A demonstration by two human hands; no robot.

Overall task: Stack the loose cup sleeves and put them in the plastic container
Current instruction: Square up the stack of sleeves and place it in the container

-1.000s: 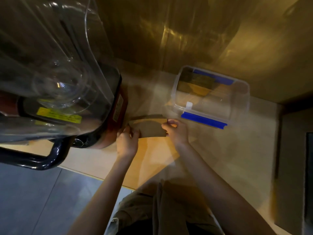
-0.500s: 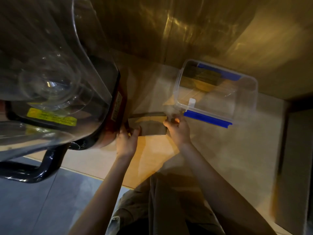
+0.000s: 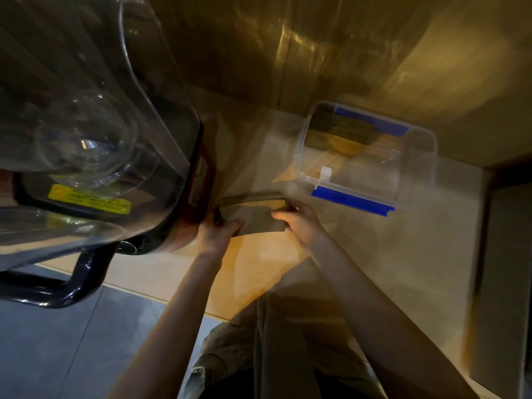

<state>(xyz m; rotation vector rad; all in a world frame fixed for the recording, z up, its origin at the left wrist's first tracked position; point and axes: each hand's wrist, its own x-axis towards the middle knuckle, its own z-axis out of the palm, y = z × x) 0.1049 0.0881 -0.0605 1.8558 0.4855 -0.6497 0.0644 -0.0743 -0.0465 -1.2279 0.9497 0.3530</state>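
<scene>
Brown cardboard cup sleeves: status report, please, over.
Left hand and right hand grip the brown cardboard cup sleeve stack. Clear plastic container with blue clips open, some sleeves inside. Large blender crowds left side.

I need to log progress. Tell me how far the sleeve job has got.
Done: one bundle of sleeves already stands at the far end of the open plastic container. In hand: the left hand and right hand grip a stack of cup sleeves at the counter, beside the blender. Left: putting this stack into the container.
</scene>
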